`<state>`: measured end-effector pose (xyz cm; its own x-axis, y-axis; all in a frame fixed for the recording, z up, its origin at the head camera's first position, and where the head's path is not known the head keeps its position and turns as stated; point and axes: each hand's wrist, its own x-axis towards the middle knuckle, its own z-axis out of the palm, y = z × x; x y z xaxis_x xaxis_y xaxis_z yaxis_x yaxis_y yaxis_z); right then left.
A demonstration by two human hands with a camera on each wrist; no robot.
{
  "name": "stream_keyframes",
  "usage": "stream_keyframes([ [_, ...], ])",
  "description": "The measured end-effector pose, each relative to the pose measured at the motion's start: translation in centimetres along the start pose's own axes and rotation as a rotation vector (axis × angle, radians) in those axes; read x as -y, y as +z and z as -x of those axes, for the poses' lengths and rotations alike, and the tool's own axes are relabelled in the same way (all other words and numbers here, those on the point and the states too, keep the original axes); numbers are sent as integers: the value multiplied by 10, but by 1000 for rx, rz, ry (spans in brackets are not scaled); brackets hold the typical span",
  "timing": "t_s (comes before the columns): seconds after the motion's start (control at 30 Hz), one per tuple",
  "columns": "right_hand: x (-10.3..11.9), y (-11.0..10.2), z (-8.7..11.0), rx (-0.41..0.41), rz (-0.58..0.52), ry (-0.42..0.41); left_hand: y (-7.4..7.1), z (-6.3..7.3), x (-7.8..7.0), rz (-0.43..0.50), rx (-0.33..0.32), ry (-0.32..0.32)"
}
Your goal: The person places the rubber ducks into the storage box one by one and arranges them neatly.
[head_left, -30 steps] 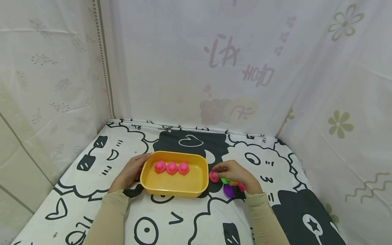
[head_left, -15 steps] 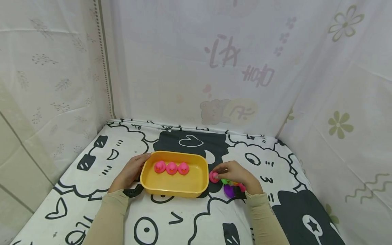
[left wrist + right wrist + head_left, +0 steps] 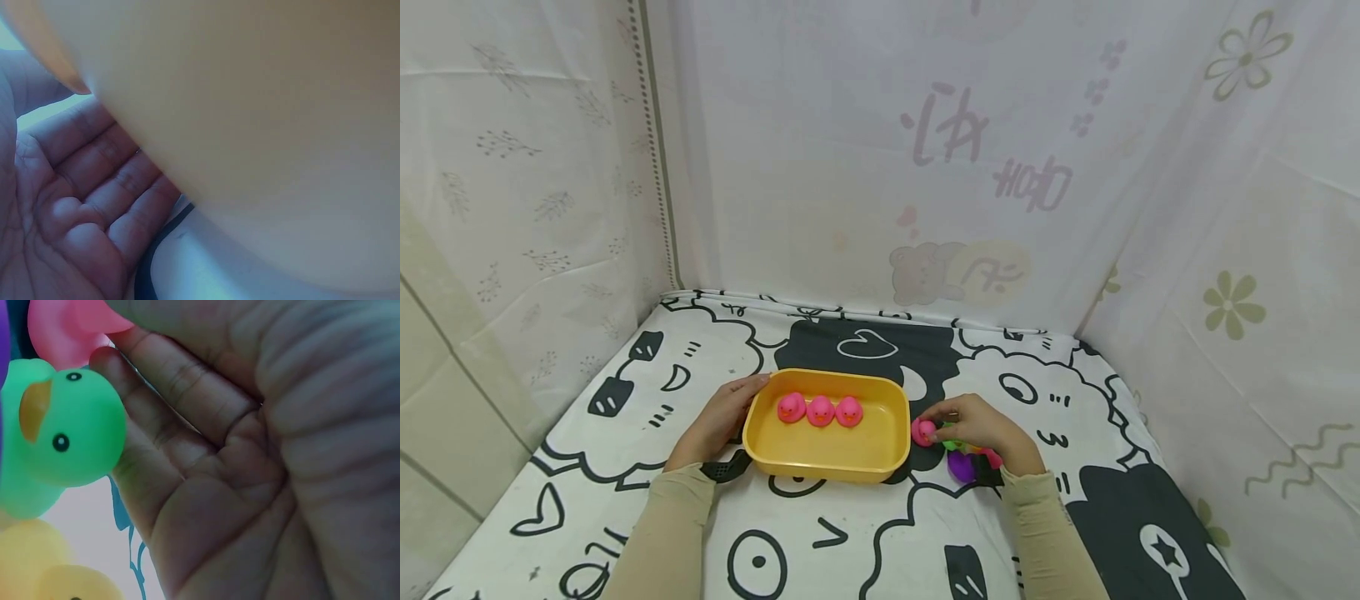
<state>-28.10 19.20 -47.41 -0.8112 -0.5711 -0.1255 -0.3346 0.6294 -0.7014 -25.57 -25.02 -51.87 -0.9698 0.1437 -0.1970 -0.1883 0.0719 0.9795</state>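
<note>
Ducks: three pink ducks (image 3: 820, 411) sit in the yellow tub (image 3: 827, 462). Right hand (image 3: 981, 427) pinches, seemingly, a fourth pink duck (image 3: 922, 432) at three o'clock; left hand (image 3: 718, 419) rests flat at nine. Other colours remain outside.

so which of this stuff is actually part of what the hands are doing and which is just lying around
In use:
yellow tub, steadied by left hand
three pink ducks inside it
pink duck pinched by right hand

Lying about:
green duck
purple duck
yellow duck
cartoon-print cloth
</note>
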Motion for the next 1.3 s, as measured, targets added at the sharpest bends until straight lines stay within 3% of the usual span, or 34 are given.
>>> stream_keyframes([
  [1.3, 1, 0, 0, -36, 19, 17, -2, -3, 3, 1, -2, -2],
])
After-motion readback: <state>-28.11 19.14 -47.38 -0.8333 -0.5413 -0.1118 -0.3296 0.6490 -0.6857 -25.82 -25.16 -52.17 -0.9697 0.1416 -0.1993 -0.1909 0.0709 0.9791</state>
